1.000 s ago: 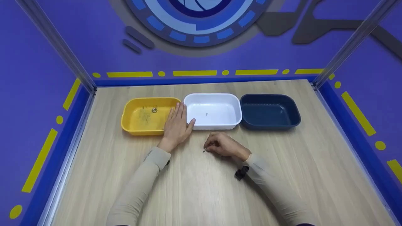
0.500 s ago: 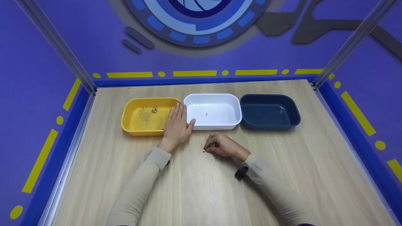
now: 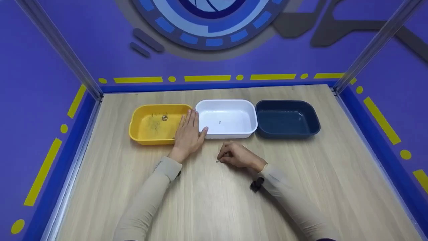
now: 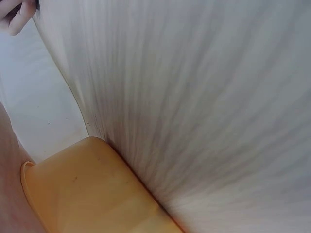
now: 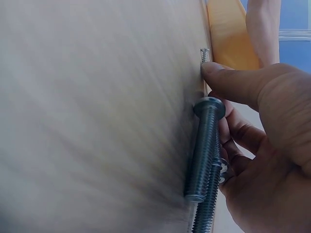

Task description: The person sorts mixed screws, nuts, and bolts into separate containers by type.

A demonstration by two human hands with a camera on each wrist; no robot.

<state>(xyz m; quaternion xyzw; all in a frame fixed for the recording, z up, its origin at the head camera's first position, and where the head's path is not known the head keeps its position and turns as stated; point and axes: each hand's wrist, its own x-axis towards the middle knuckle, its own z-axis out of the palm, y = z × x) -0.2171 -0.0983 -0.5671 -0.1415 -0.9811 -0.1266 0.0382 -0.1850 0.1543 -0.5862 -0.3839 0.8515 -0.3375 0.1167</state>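
My right hand point(image 3: 239, 154) is low over the wooden table in front of the white tub point(image 3: 227, 136). Its thumb and index finger pinch a small metal screw point(image 5: 204, 54), whose end sticks out past the thumb tip. Under the palm, in the right wrist view, are a thick bolt point(image 5: 201, 155) with a round flat head and a second bolt point(image 5: 206, 211), partly hidden behind it. My left hand point(image 3: 188, 135) rests with straight fingers across the neighbouring rims of the yellow tub point(image 3: 150, 141) and the white tub.
A dark blue tub point(image 3: 287, 135) stands right of the white one, the tubs forming a row. A metal nut point(image 3: 164, 117) and small dark marks show in the yellow tub; a tiny piece point(image 3: 219, 122) lies in the white one. Purple walls point(image 3: 214, 63) enclose the table point(image 3: 207, 207).
The small screw at my right fingertips has shifted slightly. Both hands and the tubs stay in place.
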